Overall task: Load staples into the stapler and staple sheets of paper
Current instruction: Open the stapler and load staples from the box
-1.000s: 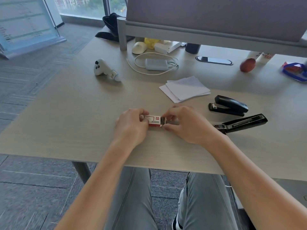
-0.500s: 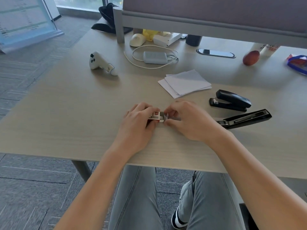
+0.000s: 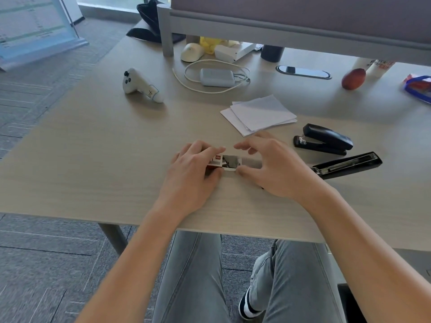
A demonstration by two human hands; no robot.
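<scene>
- Now, your left hand (image 3: 189, 173) grips the red staple box (image 3: 215, 160) at the near middle of the table (image 3: 112, 159), fingers over its top.
- Its white tray (image 3: 233, 163) stands partway out to the right, grey staples showing.
- Your right hand (image 3: 272, 169) grasps nothing: fingers spread above the tray, thumb touching its end.
- Pin the box flat, pinch one strip by its sides, lift it level.
- The open stapler (image 3: 347, 164) lies just right, channel up.

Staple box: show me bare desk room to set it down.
Bare: desk left of the left hand, from controller to near edge. Crowded: right of the right hand, with paper, closed stapler, open stapler.
</scene>
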